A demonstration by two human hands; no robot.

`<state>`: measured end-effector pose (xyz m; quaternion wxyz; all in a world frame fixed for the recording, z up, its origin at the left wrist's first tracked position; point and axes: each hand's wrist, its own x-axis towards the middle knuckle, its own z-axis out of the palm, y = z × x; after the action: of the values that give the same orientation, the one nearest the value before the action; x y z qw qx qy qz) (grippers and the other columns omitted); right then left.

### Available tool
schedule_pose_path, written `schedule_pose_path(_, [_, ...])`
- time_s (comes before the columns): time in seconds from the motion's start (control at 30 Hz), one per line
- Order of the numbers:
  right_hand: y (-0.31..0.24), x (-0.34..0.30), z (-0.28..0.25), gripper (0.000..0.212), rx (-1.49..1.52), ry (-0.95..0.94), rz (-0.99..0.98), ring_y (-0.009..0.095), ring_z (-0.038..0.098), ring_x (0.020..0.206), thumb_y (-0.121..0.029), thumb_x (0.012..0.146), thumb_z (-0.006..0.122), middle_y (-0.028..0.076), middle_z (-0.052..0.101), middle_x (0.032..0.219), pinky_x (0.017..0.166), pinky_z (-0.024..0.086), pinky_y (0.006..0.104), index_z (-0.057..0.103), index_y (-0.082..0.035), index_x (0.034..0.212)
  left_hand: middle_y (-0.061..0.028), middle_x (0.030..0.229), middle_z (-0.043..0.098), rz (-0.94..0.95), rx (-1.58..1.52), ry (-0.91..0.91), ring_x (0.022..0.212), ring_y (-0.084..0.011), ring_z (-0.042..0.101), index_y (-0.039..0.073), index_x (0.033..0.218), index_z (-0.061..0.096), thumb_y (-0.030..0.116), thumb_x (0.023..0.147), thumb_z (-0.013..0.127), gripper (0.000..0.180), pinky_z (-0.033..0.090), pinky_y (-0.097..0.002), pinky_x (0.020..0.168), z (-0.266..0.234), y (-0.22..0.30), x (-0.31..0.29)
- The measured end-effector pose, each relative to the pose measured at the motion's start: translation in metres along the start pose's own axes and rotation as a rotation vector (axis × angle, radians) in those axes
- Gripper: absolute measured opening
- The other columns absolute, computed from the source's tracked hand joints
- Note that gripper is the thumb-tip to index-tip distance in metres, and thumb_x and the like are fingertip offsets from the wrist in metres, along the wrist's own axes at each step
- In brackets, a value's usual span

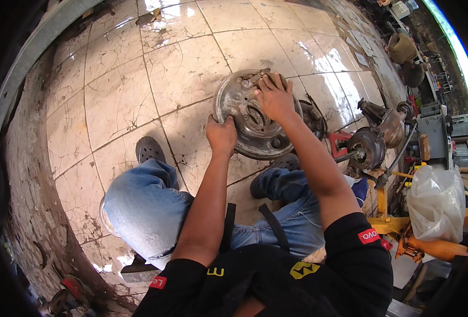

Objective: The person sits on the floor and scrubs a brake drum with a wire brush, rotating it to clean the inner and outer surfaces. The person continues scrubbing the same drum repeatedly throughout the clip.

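the round rusty brake backing plate (250, 119) sits on the cracked tile floor (117, 105), propped up between the person's feet, right out in front of both hands. left hand (221, 134) is clamped on the plate's lower left rim, fingers curled over the edge, looks like it's there to stop the plate rocking or spinning. right hand (274, 98) lies flat across the upper part, fingers spread and pressing on some small bits of hardware near the top edge; can't tell if it's actually pinching anything under there.

off to the right of the right hand there's an axle hub assembly (371, 142) on a yellow stand (384, 206), kept close i guess so parts stay within reach.

containers: a knotted white plastic bag (436, 203) further right, bulging, contents hidden. a tan sack (401, 48) way beyond the right hand, can't see inside either.
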<state>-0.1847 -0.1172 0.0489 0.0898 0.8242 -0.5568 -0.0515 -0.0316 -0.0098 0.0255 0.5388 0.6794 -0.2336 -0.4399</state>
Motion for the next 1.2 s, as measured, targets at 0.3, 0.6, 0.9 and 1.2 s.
schedule_pose_path(0.3, [0.016, -0.032, -0.008, 0.052, 0.11, -0.023, 0.056, 0.03, 0.031, 0.141, -0.043, 0.098, 0.042, 0.007, 0.047, 0.145, 0.113, 0.017, 0.0619, 0.051, -0.009, 0.137, -0.0232, 0.095, 0.068, 0.082, 0.147, -0.051, 0.089, -0.0337, 0.066, -0.006, 0.104, 0.06, 0.011, 0.083, 0.065, 0.028, 0.049, -0.0376, 0.081, 0.0, 0.009, -0.003])
schedule_pose_path(0.6, [0.02, -0.046, -0.039, 0.03, 0.434, 0.33, 0.076, 0.034, 0.061, 0.11, -0.028, 0.092, 0.052, 0.016, 0.069, 0.102, 0.099, 0.041, 0.0507, 0.071, -0.008, 0.105, -0.0189, 0.1, 0.068, 0.055, 0.037, -0.056, 0.089, -0.0279, 0.066, -0.008, 0.111, 0.059, 0.012, 0.081, 0.068, 0.036, 0.05, -0.0353, 0.08, -0.015, -0.006, 0.01])
schedule_pose_path(0.9, [0.071, -0.091, -0.002, 0.036, 1.285, 0.637, 0.883, 0.021, 0.058, 0.079, -0.028, 0.094, 0.05, 0.01, 0.065, 0.085, 0.075, 0.046, 0.0346, 0.066, 0.004, 0.101, -0.0167, 0.112, 0.065, -0.119, -0.187, -0.235, 0.099, -0.0265, 0.063, -0.005, 0.121, 0.055, 0.007, 0.087, 0.065, 0.037, 0.051, -0.0368, 0.086, -0.032, -0.014, 0.018])
schedule_pose_path(1.2, [0.069, -0.099, 0.001, 0.031, 1.66, 0.807, 1.123, 0.015, 0.047, 0.073, -0.03, 0.089, 0.052, 0.001, 0.052, 0.077, 0.067, 0.04, 0.0315, 0.062, -0.002, 0.084, -0.0156, 0.117, 0.064, -0.344, -0.553, -0.428, 0.106, -0.0301, 0.061, -0.002, 0.124, 0.056, 0.025, 0.088, 0.07, 0.047, 0.051, -0.0446, 0.091, -0.034, -0.03, 0.011])
